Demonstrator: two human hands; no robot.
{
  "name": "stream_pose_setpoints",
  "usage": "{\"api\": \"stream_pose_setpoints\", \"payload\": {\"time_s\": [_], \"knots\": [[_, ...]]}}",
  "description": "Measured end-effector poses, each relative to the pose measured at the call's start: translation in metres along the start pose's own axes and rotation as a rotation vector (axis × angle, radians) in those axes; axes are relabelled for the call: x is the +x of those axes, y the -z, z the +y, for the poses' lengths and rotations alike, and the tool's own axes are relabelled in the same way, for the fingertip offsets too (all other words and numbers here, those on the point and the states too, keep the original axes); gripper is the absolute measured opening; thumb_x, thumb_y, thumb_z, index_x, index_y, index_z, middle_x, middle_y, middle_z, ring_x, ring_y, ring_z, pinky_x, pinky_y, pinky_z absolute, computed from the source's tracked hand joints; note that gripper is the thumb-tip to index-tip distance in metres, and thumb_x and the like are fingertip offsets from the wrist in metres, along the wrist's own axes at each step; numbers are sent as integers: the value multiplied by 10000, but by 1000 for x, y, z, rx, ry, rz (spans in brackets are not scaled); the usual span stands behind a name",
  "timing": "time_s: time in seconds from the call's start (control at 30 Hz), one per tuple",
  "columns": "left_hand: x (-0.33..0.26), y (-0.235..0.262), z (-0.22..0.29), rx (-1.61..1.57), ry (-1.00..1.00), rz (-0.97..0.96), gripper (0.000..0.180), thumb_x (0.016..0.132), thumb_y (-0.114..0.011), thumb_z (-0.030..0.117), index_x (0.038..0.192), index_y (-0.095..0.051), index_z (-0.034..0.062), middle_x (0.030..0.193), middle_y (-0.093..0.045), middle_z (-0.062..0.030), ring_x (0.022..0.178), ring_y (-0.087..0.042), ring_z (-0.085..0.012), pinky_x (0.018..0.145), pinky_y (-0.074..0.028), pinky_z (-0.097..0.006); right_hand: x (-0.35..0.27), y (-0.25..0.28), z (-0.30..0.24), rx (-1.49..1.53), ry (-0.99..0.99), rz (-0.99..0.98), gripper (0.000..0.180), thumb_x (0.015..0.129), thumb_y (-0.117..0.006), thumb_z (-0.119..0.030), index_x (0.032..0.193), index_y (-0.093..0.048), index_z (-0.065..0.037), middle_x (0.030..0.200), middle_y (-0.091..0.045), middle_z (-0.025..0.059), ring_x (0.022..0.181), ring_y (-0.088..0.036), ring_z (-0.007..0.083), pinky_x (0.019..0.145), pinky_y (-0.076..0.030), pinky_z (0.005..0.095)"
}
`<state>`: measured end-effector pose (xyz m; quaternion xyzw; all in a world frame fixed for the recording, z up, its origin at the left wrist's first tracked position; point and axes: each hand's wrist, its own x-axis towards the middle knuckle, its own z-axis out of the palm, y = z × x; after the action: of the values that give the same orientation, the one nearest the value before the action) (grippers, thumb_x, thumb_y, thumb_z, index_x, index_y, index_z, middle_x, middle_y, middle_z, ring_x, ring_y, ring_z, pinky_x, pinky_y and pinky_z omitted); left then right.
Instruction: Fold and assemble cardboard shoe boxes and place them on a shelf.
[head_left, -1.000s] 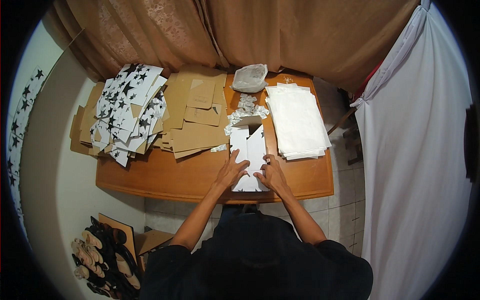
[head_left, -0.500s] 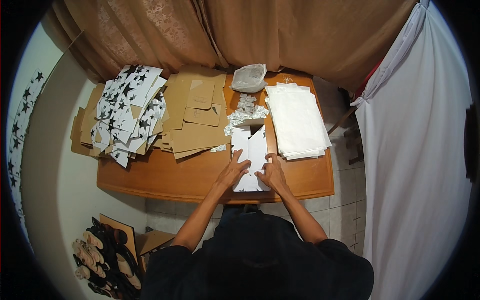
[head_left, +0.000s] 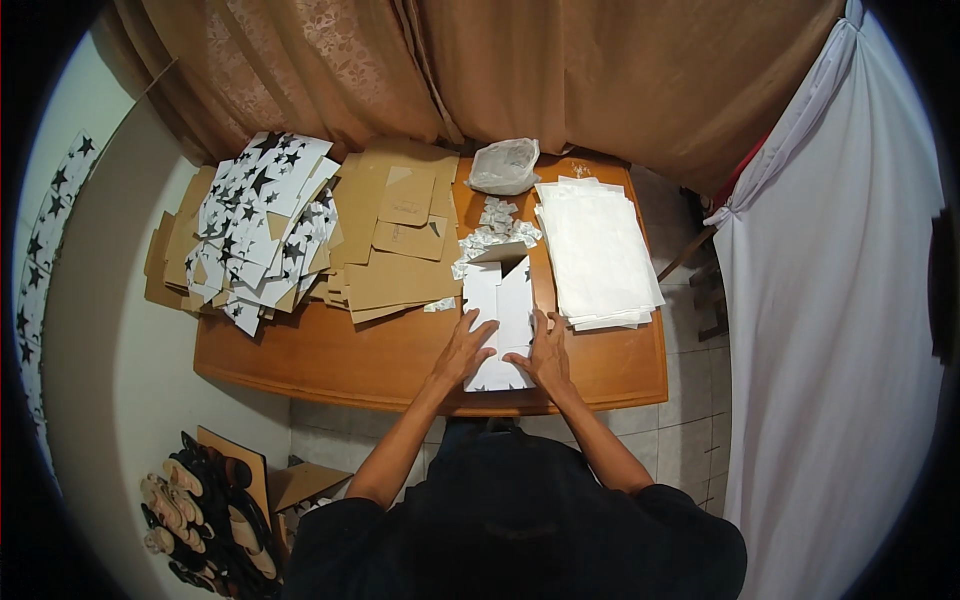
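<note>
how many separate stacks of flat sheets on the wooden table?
3: star-printed white sheets far left, brown cardboard blanks centre, plain white sheets right. More may lie hidden underneath.

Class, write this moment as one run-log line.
left hand: pressing white box | right hand: pressing same box | table: brown cardboard stack, white sheets

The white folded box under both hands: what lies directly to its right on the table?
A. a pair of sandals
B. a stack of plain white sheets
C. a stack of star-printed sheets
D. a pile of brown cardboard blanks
B: the stack of plain white sheets lies right of the white folded box.
</note>
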<state>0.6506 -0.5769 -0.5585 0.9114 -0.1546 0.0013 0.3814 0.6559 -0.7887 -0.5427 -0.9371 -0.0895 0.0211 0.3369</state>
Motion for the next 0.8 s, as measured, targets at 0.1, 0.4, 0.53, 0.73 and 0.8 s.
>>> {"api": "stream_pose_setpoints", "payload": {"time_s": [0.1,0.4,0.53,0.73,0.8], "knots": [[3,5,3,7,32,13,540,835,-787,160,1331,-578,104,1469,-404,-285,1341,-443,-481,1096,-430,-484,1,-16,13,2,14,15,1218,742,-852,-492,1576,-104,-13,1473,-290,352,1321,-405,538,1065,-430,539],[3,-4,7,-15,28,154,488,828,-795,162,1279,-621,94,1434,-476,-235,1298,-504,-442,1052,-468,-472,1,-30,26,241,80,-99,1238,854,-749,-543,1580,60,50,1571,-186,372,1424,-265,526,1175,-268,548],[-6,2,16,-78,88,197,405,842,-768,132,1228,-654,83,1416,-496,-225,1265,-534,-413,1028,-486,-454,-4,-16,26,259,94,-145,1206,861,-744,-541,1587,22,43,1560,-250,349,1411,-301,503,1171,-278,540],[-4,8,6,150,59,55,471,876,-720,113,1331,-607,160,1501,-411,-237,1345,-430,-460,1070,-421,-554,-4,-10,33,185,127,-231,1194,866,-732,-565,1580,-9,62,1492,-320,389,1385,-356,496,1151,-320,531],[4,11,7,255,32,26,513,882,-716,122,1373,-594,206,1539,-370,-242,1393,-372,-486,1101,-380,-593,-3,-10,30,166,106,-247,1181,874,-724,-563,1581,-12,59,1483,-325,389,1379,-363,498,1149,-326,528]]}}
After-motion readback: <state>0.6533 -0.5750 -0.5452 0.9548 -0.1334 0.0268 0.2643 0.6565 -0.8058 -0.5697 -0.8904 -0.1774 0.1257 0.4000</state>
